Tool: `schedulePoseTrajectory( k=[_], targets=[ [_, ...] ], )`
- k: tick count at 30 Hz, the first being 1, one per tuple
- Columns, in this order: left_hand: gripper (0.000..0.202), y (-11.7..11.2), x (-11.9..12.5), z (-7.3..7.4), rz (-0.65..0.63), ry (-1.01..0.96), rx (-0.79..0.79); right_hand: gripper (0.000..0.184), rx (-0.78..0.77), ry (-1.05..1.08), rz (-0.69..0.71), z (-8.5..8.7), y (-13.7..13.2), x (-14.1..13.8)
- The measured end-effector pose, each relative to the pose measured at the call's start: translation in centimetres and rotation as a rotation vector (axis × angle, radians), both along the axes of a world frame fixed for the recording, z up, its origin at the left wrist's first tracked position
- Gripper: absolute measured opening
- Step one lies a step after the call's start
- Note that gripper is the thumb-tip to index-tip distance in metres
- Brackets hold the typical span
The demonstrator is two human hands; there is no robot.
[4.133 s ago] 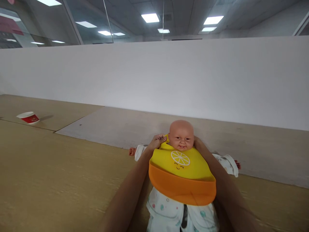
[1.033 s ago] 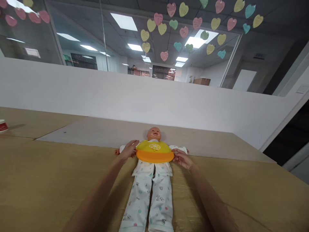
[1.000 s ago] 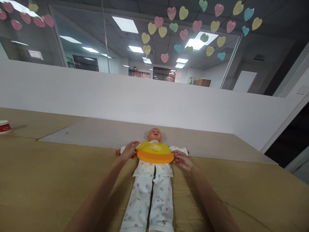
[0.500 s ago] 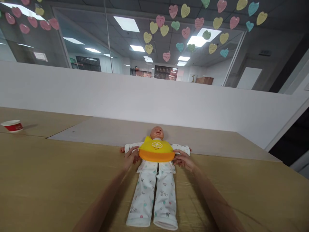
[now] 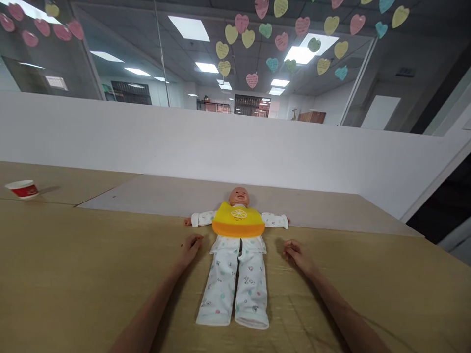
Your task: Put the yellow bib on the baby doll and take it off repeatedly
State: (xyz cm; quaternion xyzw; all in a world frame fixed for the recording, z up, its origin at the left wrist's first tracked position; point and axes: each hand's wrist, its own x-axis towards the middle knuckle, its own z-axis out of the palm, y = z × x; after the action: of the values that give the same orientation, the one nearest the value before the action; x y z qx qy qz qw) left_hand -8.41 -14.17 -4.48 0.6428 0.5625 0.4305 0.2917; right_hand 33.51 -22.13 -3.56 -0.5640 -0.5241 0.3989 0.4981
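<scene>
A baby doll (image 5: 239, 197) lies on its back with its arms spread out to both sides. It wears white patterned pajamas, with pants (image 5: 221, 289) whose legs point toward me. Over its chest is a yellow silicone bib (image 5: 239, 215) with a white citrus-slice print and an orange catch pocket along the bottom. My left hand (image 5: 191, 246) is left of the doll's waist, fingers loosely bent and holding nothing. To the right of the doll, my right hand (image 5: 297, 256) is also without anything in it, its fingers slightly curled and apart from the bib.
A red and white paper cup (image 5: 22, 189) stands at the far left of the tan table (image 5: 110, 274). A grey panel (image 5: 312, 211) lies behind the doll, up to a white wall (image 5: 235, 147). Heart-shaped notes (image 5: 281, 41) are stuck on the glass above.
Both hands have let go of the bib's sides and moved outward and slightly down. The bib stays on the doll's chest. The view has shifted slightly.
</scene>
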Motion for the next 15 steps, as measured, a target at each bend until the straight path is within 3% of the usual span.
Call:
schedulePoseTrajectory(
  k=[6,15],
  targets=[
    [0.022,-0.7,0.8,0.9,-0.025,0.102,0.017,0.026,0.114,-0.286,0.023,-0.2,0.0,-1.0],
    [0.023,-1.7,1.0,1.9,-0.038,0.210,-0.016,0.024,0.108,-0.504,-0.149,-0.2,0.8,-1.0]
  ],
)
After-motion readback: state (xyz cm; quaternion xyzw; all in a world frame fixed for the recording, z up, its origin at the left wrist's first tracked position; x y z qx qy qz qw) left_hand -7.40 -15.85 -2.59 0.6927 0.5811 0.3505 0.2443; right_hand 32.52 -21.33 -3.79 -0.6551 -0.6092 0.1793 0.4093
